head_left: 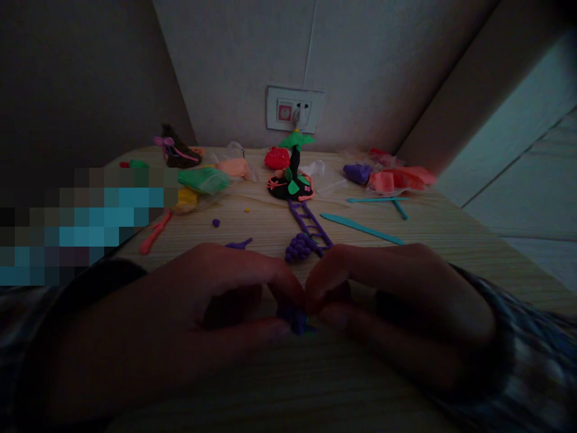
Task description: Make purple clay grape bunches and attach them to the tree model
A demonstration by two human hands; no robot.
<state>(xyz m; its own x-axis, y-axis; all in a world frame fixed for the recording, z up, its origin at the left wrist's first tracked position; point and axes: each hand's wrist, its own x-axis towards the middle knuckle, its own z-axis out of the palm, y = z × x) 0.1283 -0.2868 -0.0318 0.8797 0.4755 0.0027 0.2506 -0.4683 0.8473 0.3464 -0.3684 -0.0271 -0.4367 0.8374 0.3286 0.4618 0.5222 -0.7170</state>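
Purple clay-like lump with green edge (297,323) sits between left hand (180,297), nearer, pinching it, and right hand (410,294), fingers bunched alongside, grip unclear. Long axis hidden.

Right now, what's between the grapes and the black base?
In the head view, the purple ladder lies between the grapes and the black base.
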